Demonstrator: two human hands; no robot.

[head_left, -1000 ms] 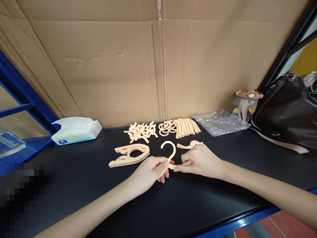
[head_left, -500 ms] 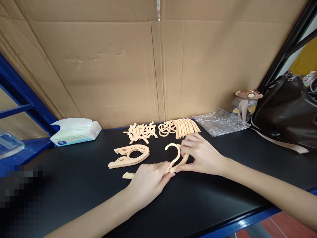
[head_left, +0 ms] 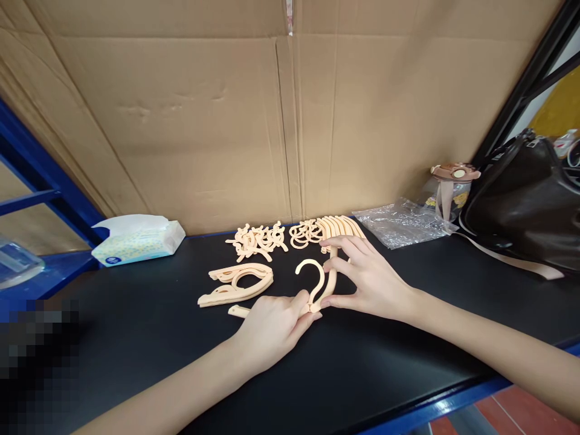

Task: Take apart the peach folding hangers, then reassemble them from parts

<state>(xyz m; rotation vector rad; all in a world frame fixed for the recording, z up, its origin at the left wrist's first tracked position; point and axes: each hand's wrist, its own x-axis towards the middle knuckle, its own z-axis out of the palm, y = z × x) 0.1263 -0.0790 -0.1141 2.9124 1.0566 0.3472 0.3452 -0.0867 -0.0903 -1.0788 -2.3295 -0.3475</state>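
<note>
While the left hand (head_left: 272,329) pins the base of the peach plastic folding hanger (head_left: 316,289) against the black tabletop (head_left: 136,338), its fingers closed round the joint w/ one arm of the piece poking out left beneath the palm, the right hand (head_left: 369,281) has swung the other arm up: half a sec ago that arm lay low and slanted, now it stands nearly upright beside the hook, right-hand fingers spread and loosely curved on it, thumb below. So the piece looks part-folded, approx halfway closed.

Rel. to the hanger: two finished folded hangers (head_left: 235,284) sit just left; loose peach hook and arm parts (head_left: 258,240) and a neat row of peach arms (head_left: 338,231) lie behind. Containers: soft tissue pack (head_left: 138,238) far left, a sheet sticking out; clear plastic bag (head_left: 401,225) behind-right, flat, seemingly empty; lidded drink bottle (head_left: 451,192) and dark brown leather bag (head_left: 525,202) further right, contents not visible.
</note>
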